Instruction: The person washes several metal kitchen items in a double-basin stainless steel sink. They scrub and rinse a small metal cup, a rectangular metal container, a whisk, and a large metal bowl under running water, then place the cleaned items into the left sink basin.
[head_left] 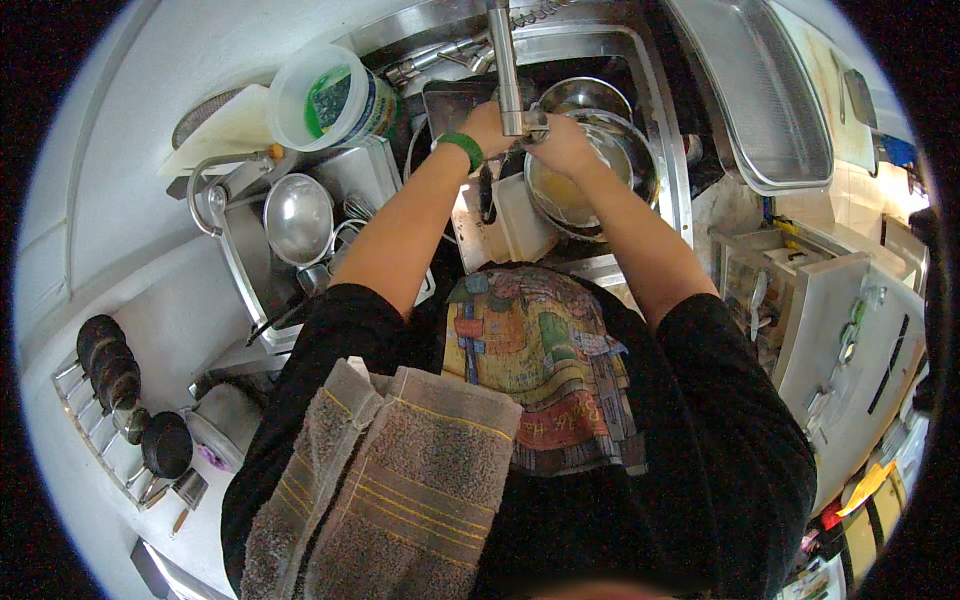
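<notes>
Both hands are over the sink, at the upright metal faucet. My left hand, with a green band on its wrist, is just left of the spout, which hides its fingertips. To the right of the spout, my right hand looks closed by a small metallic piece; what it grips is unclear. Below the right forearm, metal bowls sit in the sink, one holding cloudy brownish liquid. A pale rectangular container lies beside them, and a dark tray is behind my left hand.
Left of the sink are a translucent bucket with something green inside, a shiny metal bowl and a whisk. A large metal tray stands at right. A grey towel hangs over my front. Black pans are at far left.
</notes>
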